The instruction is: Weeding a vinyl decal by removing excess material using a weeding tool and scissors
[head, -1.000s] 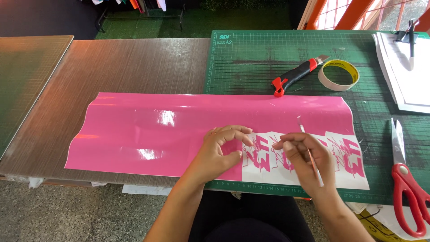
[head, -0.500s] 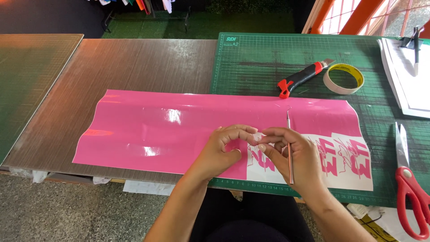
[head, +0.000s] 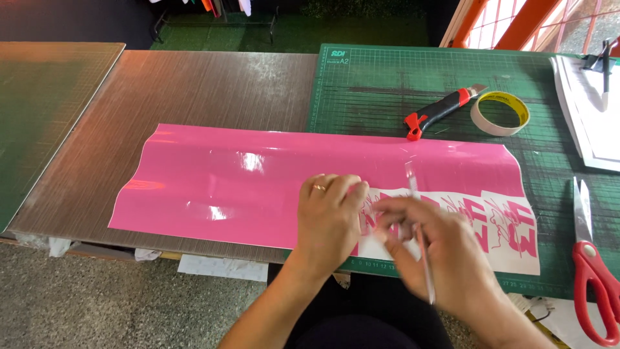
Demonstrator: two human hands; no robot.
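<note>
Weeding pink vinyl sheet [head: 258, 187], partly done.
I see right hand [head: 445, 252] gripping a thin pick [head: 421, 249], left hand [head: 329, 220] pressing flat; right-end letters cleared, most sheet unweeded.

A brown wood-grain tabletop [head: 213, 90] stands on speckled grey floor [head: 97, 304]; orange window frames [head: 516, 22] are far beyond the hands.

Left hand [head: 328, 220] palm-down, fingers curled; right hand [head: 445, 255] blurred beside it, fingers pinched.

Utility knife [head: 441, 111]; tape roll [head: 499, 113]; red scissors [head: 591, 265]
</note>
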